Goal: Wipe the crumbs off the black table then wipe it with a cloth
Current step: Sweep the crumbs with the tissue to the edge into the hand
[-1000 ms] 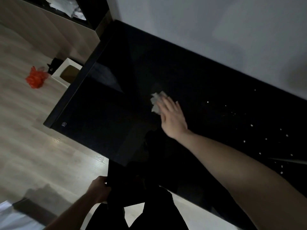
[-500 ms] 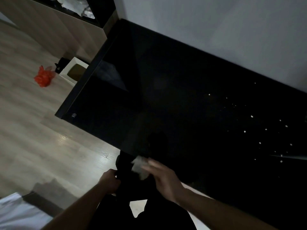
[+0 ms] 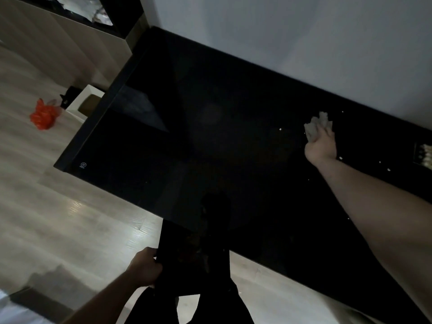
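Observation:
The black table point(image 3: 210, 141) fills the middle of the view, its far side against a pale wall. My right hand point(image 3: 321, 145) lies on the table's right part, pressing a crumpled white tissue point(image 3: 316, 127) under its fingers. White crumbs point(image 3: 340, 158) are scattered around and to the right of that hand, and one lies at its left point(image 3: 280, 129). My left hand point(image 3: 145, 267) is below the table's near edge, gripping the side of a black bin-like container point(image 3: 184, 260) held at the edge.
A small tray with pale pieces point(image 3: 424, 155) sits at the table's far right. On the wooden floor to the left lie an orange bag point(image 3: 43, 115) and a white box point(image 3: 85, 102). A counter point(image 3: 70, 31) stands at the back left.
My right hand has carried the tissue from the table's near edge, by the black container, out to the crumbs on the far right. The left hand stays on the container.

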`<state>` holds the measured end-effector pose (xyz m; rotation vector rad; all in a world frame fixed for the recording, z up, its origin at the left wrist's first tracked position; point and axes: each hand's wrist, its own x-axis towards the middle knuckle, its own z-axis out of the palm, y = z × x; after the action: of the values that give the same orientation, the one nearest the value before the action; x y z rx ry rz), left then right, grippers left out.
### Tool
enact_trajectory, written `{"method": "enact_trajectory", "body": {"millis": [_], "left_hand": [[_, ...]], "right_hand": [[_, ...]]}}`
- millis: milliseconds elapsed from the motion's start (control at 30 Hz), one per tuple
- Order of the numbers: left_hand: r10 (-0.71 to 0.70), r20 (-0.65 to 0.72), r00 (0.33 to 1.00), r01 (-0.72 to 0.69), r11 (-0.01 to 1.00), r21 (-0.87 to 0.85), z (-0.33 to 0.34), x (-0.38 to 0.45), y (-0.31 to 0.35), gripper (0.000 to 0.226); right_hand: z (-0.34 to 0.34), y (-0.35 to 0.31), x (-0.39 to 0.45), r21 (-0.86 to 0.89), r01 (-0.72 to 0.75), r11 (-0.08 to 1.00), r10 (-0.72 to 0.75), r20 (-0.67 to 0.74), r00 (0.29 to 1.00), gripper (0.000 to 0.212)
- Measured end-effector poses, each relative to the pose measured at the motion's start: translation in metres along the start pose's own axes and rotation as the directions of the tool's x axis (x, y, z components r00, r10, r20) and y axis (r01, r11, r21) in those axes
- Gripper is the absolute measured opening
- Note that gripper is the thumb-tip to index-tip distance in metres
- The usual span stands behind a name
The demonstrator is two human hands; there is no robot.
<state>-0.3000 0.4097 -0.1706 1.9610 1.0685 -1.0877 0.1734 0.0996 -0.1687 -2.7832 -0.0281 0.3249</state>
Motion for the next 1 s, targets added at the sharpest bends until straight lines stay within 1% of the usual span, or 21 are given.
{"method": "enact_trajectory", "body": {"millis": [33, 67, 133, 167, 233, 300, 367, 467, 500, 567, 633, 700, 733, 767, 800, 833, 867, 900, 933, 967, 1000], "left_hand": [[-0.002, -0.006, 1.0, 0.002, 1.0, 0.001, 0.001, 0.0, 0.0, 0.021], [-0.001, -0.01, 1.0, 0.001, 1.0, -0.005, 0.003, 0.0, 0.001, 0.023], [0.007, -0.001, 1.0, -0.007, 0.999, -0.045, 0.004, -0.002, 0.004, 0.022], [0.012, 0.006, 1.0, -0.012, 0.998, -0.064, 0.004, -0.004, 0.006, 0.021], [0.022, 0.014, 1.0, -0.021, 0.997, -0.074, 0.002, -0.007, 0.011, 0.021], [0.037, 0.025, 0.999, -0.035, 0.998, -0.061, 0.003, -0.009, 0.014, 0.02], [0.044, 0.022, 0.999, -0.043, 0.998, -0.038, 0.004, -0.012, 0.015, 0.019], [0.041, 0.036, 0.999, -0.04, 0.998, -0.04, 0.007, -0.014, 0.015, 0.019], [0.046, 0.046, 0.998, -0.044, 0.998, -0.044, 0.008, -0.015, 0.015, 0.021], [0.057, 0.073, 0.996, -0.053, 0.997, -0.05, 0.01, -0.011, 0.013, 0.032], [0.071, 0.089, 0.994, -0.065, 0.995, -0.07, 0.015, -0.009, 0.01, 0.034], [0.089, 0.078, 0.993, -0.085, 0.995, -0.046, 0.021, -0.008, 0.009, 0.031], [0.096, 0.074, 0.993, -0.094, 0.995, -0.032, 0.024, -0.007, 0.009, 0.031], [0.102, 0.065, 0.993, -0.101, 0.995, -0.024, 0.027, -0.007, 0.011, 0.031], [0.104, 0.061, 0.993, -0.103, 0.994, -0.021, 0.03, -0.009, 0.014, 0.03], [0.104, 0.065, 0.992, -0.102, 0.994, -0.023, 0.032, -0.01, 0.017, 0.029], [0.101, 0.071, 0.992, -0.099, 0.995, -0.032, 0.035, -0.011, 0.019, 0.029], [0.098, 0.077, 0.992, -0.095, 0.995, -0.044, 0.037, -0.012, 0.022, 0.029], [0.098, 0.079, 0.992, -0.094, 0.994, -0.053, 0.04, -0.015, 0.025, 0.03], [0.102, 0.078, 0.992, -0.098, 0.994, -0.055, 0.043, -0.017, 0.028, 0.03], [0.106, 0.075, 0.991, -0.102, 0.993, -0.054, 0.046, -0.019, 0.033, 0.03]], "right_hand": [[0.006, -0.005, 0.0, -0.042, 0.008, 0.999, -0.008, 0.01, 1.0, 0.075], [0.012, -0.014, -0.005, -0.075, 0.046, 0.996, -0.046, 0.001, 0.999, 0.076], [0.023, -0.036, -0.021, -0.105, 0.173, 0.979, -0.175, -0.013, 0.984, 0.083], [0.028, -0.047, -0.031, -0.101, 0.24, 0.965, -0.241, 0.002, 0.971, 0.086], [0.038, -0.069, -0.06, -0.051, 0.378, 0.924, -0.376, 0.053, 0.925, 0.089], [0.049, -0.083, -0.104, 0.007, 0.507, 0.862, -0.506, 0.092, 0.858, 0.089], [0.06, -0.084, -0.157, 0.072, 0.58, 0.811, -0.584, 0.111, 0.804, 0.087], [0.077, -0.075, -0.245, 0.199, 0.612, 0.765, -0.639, 0.119, 0.76, 0.089], [0.084, -0.07, -0.275, 0.251, 0.608, 0.753, -0.649, 0.131, 0.75, 0.087], [0.099, -0.057, -0.327, 0.34, 0.594, 0.729, -0.667, 0.156, 0.729, 0.073], [0.115, -0.042, -0.367, 0.384, 0.583, 0.716, -0.684, 0.223, 0.694, 0.071], [0.121, -0.025, -0.393, 0.384, 0.585, 0.714, -0.695, 0.291, 0.657, 0.069], [0.115, -0.019, -0.401, 0.379, 0.6, 0.705, -0.706, 0.283, 0.65, 0.064], [0.105, -0.014, -0.404, 0.366, 0.606, 0.707, -0.704, 0.279, 0.653, 0.06], [0.092, -0.008, -0.406, 0.389, 0.578, 0.717, -0.687, 0.253, 0.682, 0.056], [0.076, -0.002, -0.404, 0.435, 0.501, 0.748, -0.631, 0.233, 0.74, 0.051], [0.06, 0.006, -0.4, 0.451, 0.454, 0.768, -0.575, 0.173, 0.8, 0.047], [0.043, 0.013, -0.392, 0.436, 0.395, 0.808, -0.486, 0.116, 0.866, 0.047], [0.028, 0.023, -0.382, 0.405, 0.346, 0.847, -0.397, 0.049, 0.916, 0.049], [0.016, 0.034, -0.37, 0.402, 0.285, 0.87, -0.311, -0.002, 0.95, 0.051], [0.007, 0.048, -0.355, 0.396, 0.252, 0.883, -0.249, -0.061, 0.967, 0.054]]}}
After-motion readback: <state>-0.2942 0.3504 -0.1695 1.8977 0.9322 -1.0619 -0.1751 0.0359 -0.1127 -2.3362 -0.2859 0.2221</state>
